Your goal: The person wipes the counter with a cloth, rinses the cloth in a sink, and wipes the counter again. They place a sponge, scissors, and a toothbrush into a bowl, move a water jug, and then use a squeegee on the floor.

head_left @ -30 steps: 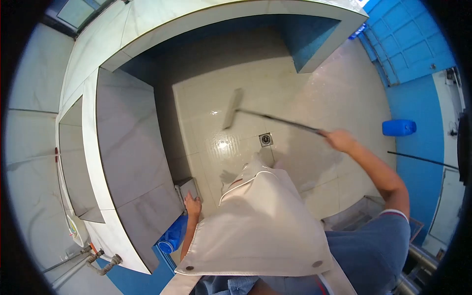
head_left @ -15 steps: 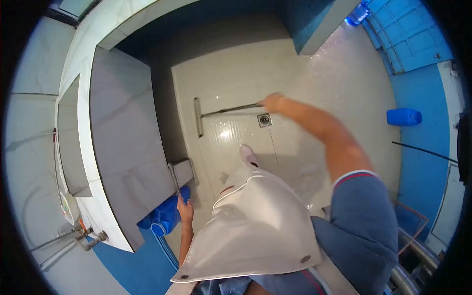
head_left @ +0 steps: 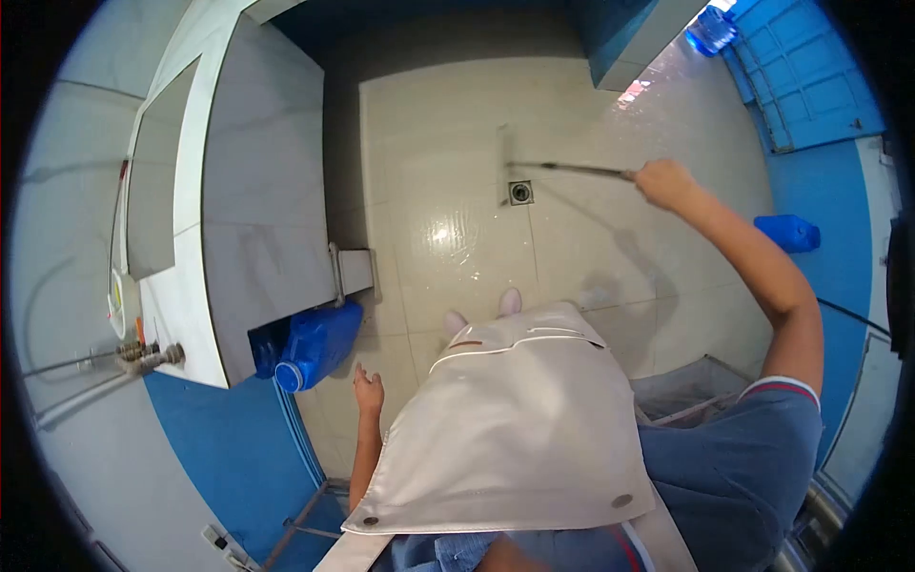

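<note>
A floor squeegee (head_left: 581, 171) is in my right hand (head_left: 664, 183), with my fingers wrapped round its handle. Its blurred blade stands on the wet tiled floor, just up and left of the square floor drain (head_left: 520, 193). My left hand (head_left: 369, 389) holds nothing and hangs at my left side, its index finger and thumb apart. Close beyond that hand lies a blue plastic jug (head_left: 322, 345) with a pale cap, under the end of the tiled counter. My pale apron (head_left: 534, 429) hides part of my body, and the toes of my shoes (head_left: 510, 301) show past it.
The tiled counter (head_left: 262, 191) runs along the left, with pipe fittings (head_left: 152, 356) near its end. A blue container (head_left: 787, 233) lies by the right wall. A clear blue water bottle (head_left: 712, 31) stands by the blue door (head_left: 801, 67). A wall corner (head_left: 634, 48) juts in at the top.
My right hand has drawn the squeegee to the right, bringing its blade from left of the drain to beside it. My left hand has let go of the pale bar near the counter.
</note>
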Motion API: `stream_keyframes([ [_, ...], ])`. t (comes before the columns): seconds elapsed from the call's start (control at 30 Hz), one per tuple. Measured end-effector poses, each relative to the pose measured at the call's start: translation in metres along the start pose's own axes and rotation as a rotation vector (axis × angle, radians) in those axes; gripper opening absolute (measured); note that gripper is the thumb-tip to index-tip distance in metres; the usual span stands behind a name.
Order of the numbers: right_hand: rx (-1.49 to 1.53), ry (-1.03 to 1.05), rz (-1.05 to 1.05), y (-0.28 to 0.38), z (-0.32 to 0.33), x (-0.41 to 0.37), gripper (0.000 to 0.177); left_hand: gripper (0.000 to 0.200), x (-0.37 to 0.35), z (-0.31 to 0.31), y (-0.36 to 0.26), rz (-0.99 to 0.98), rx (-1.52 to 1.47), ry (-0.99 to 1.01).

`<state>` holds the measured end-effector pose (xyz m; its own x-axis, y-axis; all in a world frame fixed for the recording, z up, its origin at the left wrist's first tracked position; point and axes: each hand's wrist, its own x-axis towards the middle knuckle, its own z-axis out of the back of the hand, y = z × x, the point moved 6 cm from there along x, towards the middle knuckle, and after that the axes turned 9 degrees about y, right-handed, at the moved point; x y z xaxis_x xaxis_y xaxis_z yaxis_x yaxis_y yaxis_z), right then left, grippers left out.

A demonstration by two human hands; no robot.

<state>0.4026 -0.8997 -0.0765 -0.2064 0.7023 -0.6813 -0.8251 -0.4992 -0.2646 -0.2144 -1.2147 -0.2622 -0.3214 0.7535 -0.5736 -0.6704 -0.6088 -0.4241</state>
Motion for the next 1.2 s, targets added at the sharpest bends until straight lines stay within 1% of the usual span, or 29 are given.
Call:
stream_keyframes([
  [0.07, 0.13, -0.013, 0.099, 0.073, 0.03, -0.015, 0.047, 0.059, -0.007, 0.011, 0.004, -0.022, -0.006, -0.008],
  [0.1, 0.12, -0.008, 0.147, 0.113, 0.027, 0.0, 0.051, 0.057, -0.009, 0.014, 0.008, -0.017, -0.047, -0.009],
  [0.13, 0.123, -0.02, 0.222, 0.157, 0.04, 0.008, 0.052, 0.055, -0.009, 0.017, 0.01, -0.011, -0.088, -0.01],
  [0.17, 0.143, -0.048, 0.251, 0.203, 0.038, 0.029, 0.052, 0.055, -0.01, 0.021, 0.009, 0.002, -0.095, -0.02],
  [0.2, 0.176, -0.022, 0.341, 0.249, 0.039, 0.052, 0.05, 0.053, -0.014, 0.027, 0.001, -0.039, -0.054, -0.009],
  [0.23, 0.183, 0.025, 0.348, 0.292, 0.029, 0.078, 0.049, 0.051, -0.018, 0.032, -0.003, -0.078, -0.011, 0.002],
  [0.27, 0.188, 0.063, 0.348, 0.322, 0.025, 0.098, 0.048, 0.051, -0.02, 0.038, 0.001, -0.065, -0.018, -0.013],
  [0.3, 0.175, 0.055, 0.363, 0.33, 0.021, 0.102, 0.048, 0.049, -0.022, 0.041, 0.003, -0.121, -0.002, 0.005],
  [0.33, 0.214, 0.071, 0.321, 0.327, 0.01, 0.102, 0.043, 0.047, -0.024, 0.047, 0.006, -0.178, 0.021, 0.023],
  [0.37, 0.258, 0.09, 0.277, 0.322, -0.004, 0.097, 0.039, 0.047, -0.026, 0.053, 0.016, -0.17, 0.026, 0.015],
  [0.4, 0.366, 0.073, 0.222, 0.306, -0.017, 0.078, 0.039, 0.046, -0.031, 0.055, 0.027, -0.159, 0.018, 0.039],
  [0.43, 0.304, 0.105, 0.198, 0.291, -0.029, 0.061, 0.04, 0.045, -0.028, 0.058, 0.036, -0.152, 0.002, 0.049],
  [0.47, 0.247, 0.094, 0.208, 0.273, -0.064, 0.058, 0.039, 0.045, -0.032, 0.062, 0.056, -0.129, -0.003, 0.033],
  [0.5, 0.323, 0.091, 0.176, 0.256, -0.052, 0.017, 0.037, 0.045, -0.035, 0.063, 0.082, -0.119, -0.014, 0.055],
  [0.53, 0.279, 0.086, 0.139, 0.238, -0.076, 0.005, 0.037, 0.044, -0.028, 0.066, 0.098, -0.13, -0.037, 0.062],
  [0.57, 0.206, 0.162, 0.065, 0.222, -0.076, -0.018, 0.039, 0.044, -0.03, 0.074, 0.116, -0.124, -0.045, 0.047],
  [0.63, 0.211, 0.201, -0.039, 0.191, -0.075, -0.052, 0.034, 0.044, -0.038, 0.079, 0.159, 0.021, -0.055, 0.082],
  [0.67, 0.21, 0.228, -0.081, 0.187, -0.079, -0.067, 0.032, 0.044, -0.05, 0.081, 0.185, 0.036, -0.06, 0.088],
  [0.7, 0.204, 0.233, -0.077, 0.195, -0.076, -0.079, 0.032, 0.044, -0.056, 0.083, 0.209, 0.061, -0.09, 0.091],
  [0.77, 0.144, 0.181, -0.208, 0.199, -0.061, -0.104, 0.031, 0.044, -0.067, 0.083, 0.247, 0.075, -0.13, 0.089],
  [0.83, 0.154, 0.16, -0.189, 0.225, -0.052, -0.138, 0.031, 0.039, -0.098, 0.079, 0.293, 0.132, -0.136, 0.003],
  [0.87, 0.163, 0.146, -0.165, 0.24, -0.046, -0.154, 0.031, 0.039, -0.117, 0.077, 0.312, 0.135, -0.147, 0.003],
  [0.9, 0.153, 0.14, -0.167, 0.252, -0.038, -0.166, 0.031, 0.038, -0.133, 0.075, 0.325, 0.145, -0.08, 0.015],
  [0.97, 0.177, 0.091, 0.012, 0.3, -0.022, -0.181, 0.032, 0.037, -0.14, 0.073, 0.336, 0.152, -0.006, 0.029],
  [1.03, 0.262, 0.074, 0.179, 0.367, -0.015, -0.175, 0.033, 0.035, -0.148, 0.081, 0.34, 0.06, 0.038, -0.019],
  [1.07, 0.263, 0.048, 0.283, 0.407, -0.015, -0.168, 0.037, 0.035, -0.151, 0.087, 0.343, 0.062, 0.045, -0.002],
  [1.13, 0.277, 0.082, 0.387, 0.494, -0.008, -0.154, 0.042, 0.034, -0.123, 0.114, 0.314, -0.093, 0.124, -0.08],
  [1.17, 0.316, 0.028, 0.497, 0.537, 0.002, -0.151, 0.04, 0.035, -0.111, 0.127, 0.302, -0.121, 0.141, -0.084],
  [1.2, 0.314, 0.077, 0.524, 0.581, 0.0, -0.14, 0.038, 0.035, -0.098, 0.141, 0.291, -0.146, 0.161, -0.089],
])
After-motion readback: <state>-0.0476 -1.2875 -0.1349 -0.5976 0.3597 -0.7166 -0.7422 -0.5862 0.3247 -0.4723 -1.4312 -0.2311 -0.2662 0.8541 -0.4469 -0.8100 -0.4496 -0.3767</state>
